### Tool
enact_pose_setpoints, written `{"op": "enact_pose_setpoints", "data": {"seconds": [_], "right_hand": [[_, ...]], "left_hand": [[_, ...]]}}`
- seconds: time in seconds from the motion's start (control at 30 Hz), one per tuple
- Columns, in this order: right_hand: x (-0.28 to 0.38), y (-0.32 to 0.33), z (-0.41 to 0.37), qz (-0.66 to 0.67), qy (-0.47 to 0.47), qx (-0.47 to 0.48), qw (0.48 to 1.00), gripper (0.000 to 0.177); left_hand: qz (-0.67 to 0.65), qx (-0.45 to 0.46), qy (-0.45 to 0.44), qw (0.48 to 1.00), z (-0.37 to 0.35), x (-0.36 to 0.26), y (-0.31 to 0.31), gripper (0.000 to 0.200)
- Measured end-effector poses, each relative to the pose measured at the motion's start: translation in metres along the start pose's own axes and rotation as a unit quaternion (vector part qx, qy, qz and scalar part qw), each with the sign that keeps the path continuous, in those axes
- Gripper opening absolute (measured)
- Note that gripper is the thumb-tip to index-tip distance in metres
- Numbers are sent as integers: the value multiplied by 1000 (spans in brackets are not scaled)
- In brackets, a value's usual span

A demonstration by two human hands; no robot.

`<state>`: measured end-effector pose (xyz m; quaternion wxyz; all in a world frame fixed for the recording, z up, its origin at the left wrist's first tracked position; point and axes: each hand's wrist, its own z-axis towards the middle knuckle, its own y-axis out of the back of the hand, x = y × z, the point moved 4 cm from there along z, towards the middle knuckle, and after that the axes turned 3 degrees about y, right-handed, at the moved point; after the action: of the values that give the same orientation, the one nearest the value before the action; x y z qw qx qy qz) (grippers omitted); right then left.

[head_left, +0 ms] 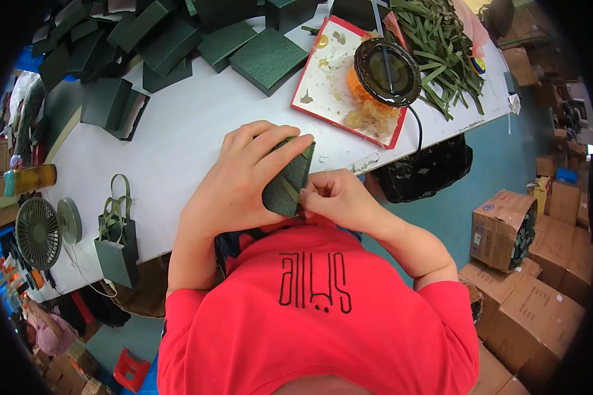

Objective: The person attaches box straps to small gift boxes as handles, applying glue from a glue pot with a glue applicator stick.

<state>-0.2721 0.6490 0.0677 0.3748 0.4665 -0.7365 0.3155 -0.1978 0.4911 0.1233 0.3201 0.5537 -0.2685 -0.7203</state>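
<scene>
My left hand (240, 174) is wrapped round a small dark green box (288, 176) at the table's front edge, close to my red shirt. A green ribbon strip crosses the side of the box. At the box's right edge, my right hand (339, 197) has its fingers pinched together; what they hold is too small to make out. Beyond the hands, a flat green box (269, 60) lies on the white table (178, 145). To its right, a round black pot (387, 72) of glue stands on a stained white board with a red rim (313, 99).
Many green boxes (158, 46) are piled at the back left. Green ribbon strips (435, 46) lie in a heap at the back right. A green bag (117, 253) and a fan (38, 232) stand at the left. Cartons (501, 227) fill the floor at right.
</scene>
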Motion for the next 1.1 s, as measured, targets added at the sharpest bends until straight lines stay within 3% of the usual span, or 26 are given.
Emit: {"op": "enact_pose_setpoints", "data": {"seconds": [0.1,0.13,0.23,0.27,0.3,0.4,0.5,0.53,0.6,0.67,0.77,0.8,0.9,1.03,1.1], "right_hand": [[1,10,4,-3,159,-68,985,22],[15,16,-6,34,181,-131,974,22],[27,29,-34,-59,253,-260,930,18],[26,26,-39,-89,293,-191,933,16],[22,15,-40,-9,264,-115,958,15],[-4,-5,-34,12,34,13,999,18],[-13,-8,-24,159,-10,-14,987,17],[-13,-9,-25,161,-4,-60,985,15],[-4,3,-37,-31,159,-161,974,16],[6,11,-46,-163,300,-268,901,19],[20,11,-36,-169,244,-273,915,20],[16,10,-31,-170,194,-232,938,21],[20,4,-23,-190,159,-187,951,22],[24,4,-23,-206,203,-171,942,17],[17,9,-27,-137,174,-187,957,15]], "left_hand": [[-48,-32,27,998,-4,10,3,88],[-46,-42,33,998,-5,11,5,88],[-35,-64,49,996,-7,14,8,92],[-28,-67,50,996,-7,15,7,95],[-21,-70,52,996,-7,15,7,98],[-26,-98,41,994,-1,7,8,92],[-47,-97,30,994,1,2,6,92],[-45,-94,28,994,2,2,4,92],[-39,-87,25,995,1,1,0,93],[-24,-78,33,996,1,0,1,91],[-7,-70,35,997,1,-3,-1,88],[-1,-68,33,997,2,-4,-2,87],[2,-54,10,998,3,-8,-3,89],[2,-44,16,999,3,-9,-3,89],[-8,-54,17,998,2,-7,-4,90]]}}
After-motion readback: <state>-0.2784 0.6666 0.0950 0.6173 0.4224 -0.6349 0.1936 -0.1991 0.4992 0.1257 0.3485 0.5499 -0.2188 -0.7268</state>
